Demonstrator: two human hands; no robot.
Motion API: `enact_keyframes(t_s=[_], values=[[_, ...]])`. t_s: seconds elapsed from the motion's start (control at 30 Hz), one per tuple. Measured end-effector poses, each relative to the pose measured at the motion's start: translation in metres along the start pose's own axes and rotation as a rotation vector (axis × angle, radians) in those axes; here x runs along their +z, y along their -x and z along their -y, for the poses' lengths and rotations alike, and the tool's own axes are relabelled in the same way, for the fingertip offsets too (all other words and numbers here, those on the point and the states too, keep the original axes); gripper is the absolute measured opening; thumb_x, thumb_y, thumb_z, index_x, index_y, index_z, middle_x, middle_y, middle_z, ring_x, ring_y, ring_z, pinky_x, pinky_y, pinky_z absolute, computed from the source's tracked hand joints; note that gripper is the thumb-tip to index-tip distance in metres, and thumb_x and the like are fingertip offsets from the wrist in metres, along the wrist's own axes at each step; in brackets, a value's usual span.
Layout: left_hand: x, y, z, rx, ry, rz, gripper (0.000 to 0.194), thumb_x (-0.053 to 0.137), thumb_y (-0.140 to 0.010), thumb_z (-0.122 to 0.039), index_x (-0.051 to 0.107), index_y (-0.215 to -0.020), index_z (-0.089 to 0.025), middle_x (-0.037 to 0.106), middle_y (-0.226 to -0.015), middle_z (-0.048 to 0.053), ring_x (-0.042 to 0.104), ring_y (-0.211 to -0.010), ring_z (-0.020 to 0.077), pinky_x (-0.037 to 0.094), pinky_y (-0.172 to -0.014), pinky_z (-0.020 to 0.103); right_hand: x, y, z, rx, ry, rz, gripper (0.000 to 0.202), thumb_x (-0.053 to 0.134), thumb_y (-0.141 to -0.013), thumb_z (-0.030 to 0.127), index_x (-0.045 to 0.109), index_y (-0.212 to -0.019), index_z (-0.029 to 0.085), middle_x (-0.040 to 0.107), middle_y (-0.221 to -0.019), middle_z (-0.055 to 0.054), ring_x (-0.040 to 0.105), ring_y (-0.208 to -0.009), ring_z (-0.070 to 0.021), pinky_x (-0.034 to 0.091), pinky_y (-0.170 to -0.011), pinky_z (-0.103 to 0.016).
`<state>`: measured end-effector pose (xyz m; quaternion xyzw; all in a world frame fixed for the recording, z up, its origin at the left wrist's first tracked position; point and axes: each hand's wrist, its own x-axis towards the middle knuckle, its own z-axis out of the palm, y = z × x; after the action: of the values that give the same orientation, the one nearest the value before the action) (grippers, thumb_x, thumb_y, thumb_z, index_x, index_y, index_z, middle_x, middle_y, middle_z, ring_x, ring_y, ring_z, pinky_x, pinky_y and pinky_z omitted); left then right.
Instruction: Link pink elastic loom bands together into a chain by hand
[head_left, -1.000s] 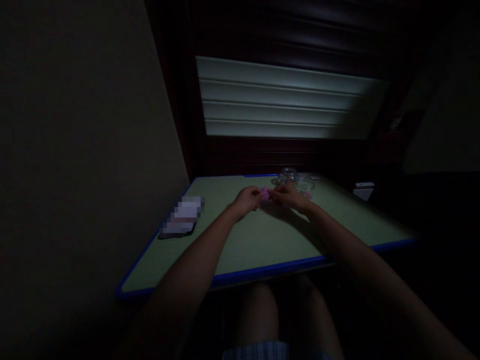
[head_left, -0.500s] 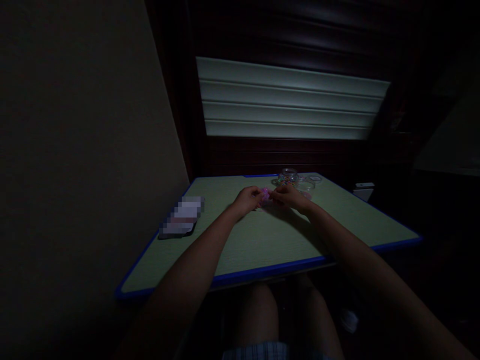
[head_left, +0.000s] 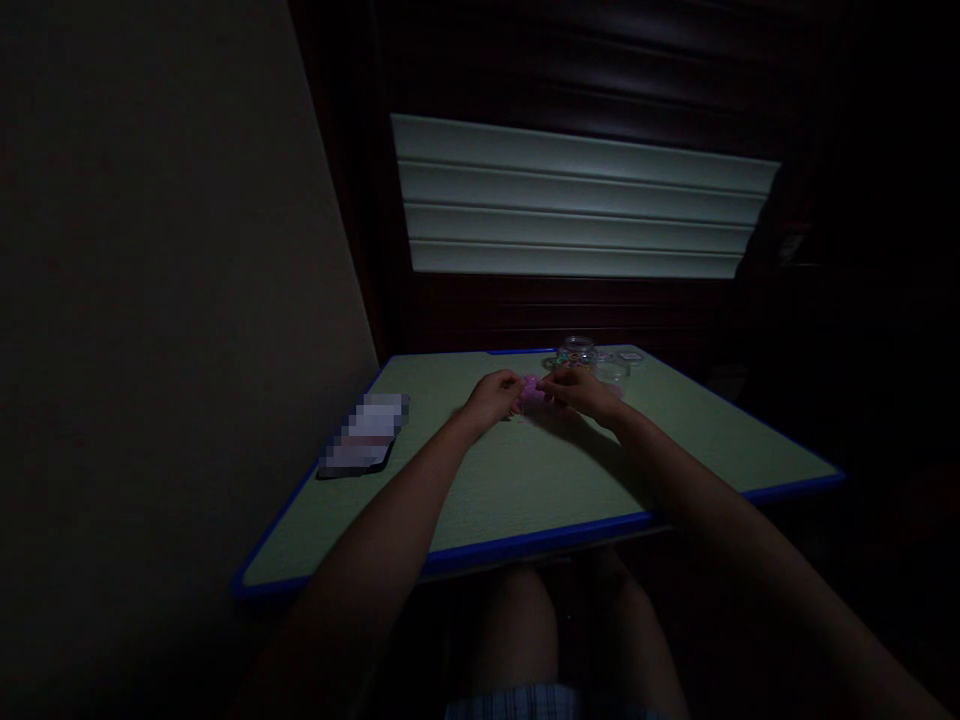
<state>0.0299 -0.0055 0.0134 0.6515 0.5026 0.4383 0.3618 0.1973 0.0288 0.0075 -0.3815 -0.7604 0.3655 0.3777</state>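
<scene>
A small pink-purple thing (head_left: 532,390) is between my two hands over the far middle of the table; in the dim light I cannot tell its kind. My left hand (head_left: 495,394) is closed on its left side, thumb and fingers drawn together. From the right, my right hand (head_left: 576,389) pinches its other edge with bent fingers. Just behind my right hand stands a clear glass jar (head_left: 577,350) with many-coloured small bits in it. A lower clear round container (head_left: 615,374) sits beside that hand, with something pinkish inside.
The pale green table (head_left: 525,490) has a raised blue edge. A flat phone-like object (head_left: 365,435) with a blurred-out top lies at the left. A clear lid (head_left: 630,357) rests at the back right. A wall rises to the left, and dark wood panelling stands behind the table.
My fingers have shifted slightly about the pink-purple thing, and more of it shows between my hands. The right side of the room looks darker. The jar and containers stay put.
</scene>
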Motion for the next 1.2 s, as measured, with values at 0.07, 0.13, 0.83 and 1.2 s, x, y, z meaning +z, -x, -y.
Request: enact_keyframes(t_s=[0.07,0.13,0.83,1.2], values=[[-0.0001,0.0001,-0.0005,-0.005,-0.004,0.007,0.018,0.047,-0.078,-0.03,0.053,-0.074,-0.013,0.051,-0.056,-0.001,0.046,-0.045,0.0053,0.036,-0.043,0.016,-0.0003,-0.0006,-0.0005,-0.024,-0.008,-0.007,0.03,0.056,-0.071,0.042,0.058,-0.067,0.012,0.055,-0.057,-0.001,0.045,-0.047,-0.0063,0.035,-0.044,-0.019],[-0.0004,0.0,-0.0002,-0.01,-0.001,0.026,0.021,0.046,-0.079,-0.032,0.053,-0.072,-0.013,0.051,-0.054,-0.001,0.046,-0.045,0.0056,0.036,-0.043,0.016,-0.0004,-0.0007,-0.0002,-0.037,-0.021,-0.012,0.029,0.057,-0.07,0.04,0.059,-0.069,0.012,0.056,-0.059,-0.002,0.046,-0.048,-0.0064,0.037,-0.045,-0.019],[-0.0004,-0.0015,0.0058,0.001,0.006,0.038,0.018,0.051,-0.076,-0.031,0.055,-0.075,-0.013,0.053,-0.059,0.0,0.046,-0.046,0.0045,0.038,-0.043,0.016,0.0008,0.0029,0.0065,-0.054,-0.068,0.007,0.029,0.06,-0.068,0.038,0.061,-0.076,0.011,0.056,-0.06,-0.001,0.049,-0.052,-0.0076,0.039,-0.05,-0.021],[0.0002,-0.0023,0.0054,0.034,0.02,0.041,0.016,0.049,-0.077,-0.028,0.052,-0.069,-0.014,0.051,-0.055,-0.001,0.046,-0.045,0.0055,0.037,-0.043,0.017,-0.0001,0.0009,0.0028,-0.021,-0.07,-0.009,0.03,0.058,-0.069,0.04,0.061,-0.075,0.011,0.056,-0.062,-0.002,0.047,-0.051,-0.0068,0.038,-0.048,-0.02]])
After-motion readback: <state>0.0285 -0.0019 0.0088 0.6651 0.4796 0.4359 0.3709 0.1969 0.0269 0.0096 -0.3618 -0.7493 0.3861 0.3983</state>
